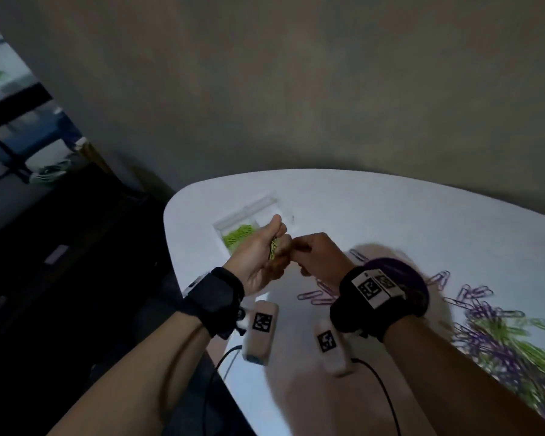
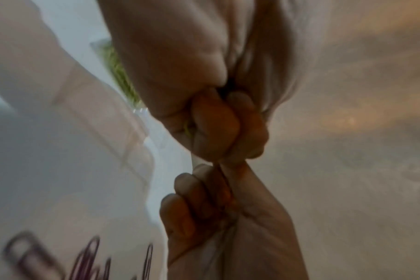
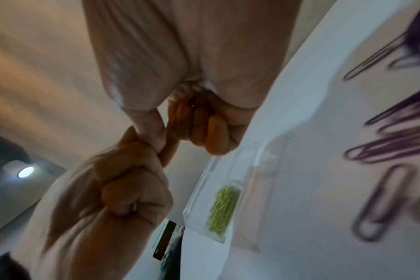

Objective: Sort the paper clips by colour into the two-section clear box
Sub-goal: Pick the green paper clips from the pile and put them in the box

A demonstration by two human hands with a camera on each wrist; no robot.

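Holding a bunch of green clips right over the box, hands meeting just beside it

Going left to right: the clear box [image 1: 251,217] sits near the tabletop's [image 1: 375,215] left edge, green paper clips [image 1: 238,236] already in its left section, the right one looks bare. The left hand [image 1: 258,251] is fisted around a green bunch [image 1: 273,249] just this side of the box, so it's the nearer hand for the drop, and the bunch stands roughly upright in the fist. The right hand [image 1: 317,254] touches it fingertip to fingertip, fingers curled; can't tell if it's pinching a clip. Further right, loose purple clips [image 1: 317,294], then the mixed purple and green pile [image 1: 510,338]. Plain white tabletop, grey wall behind, dark room off to the left.
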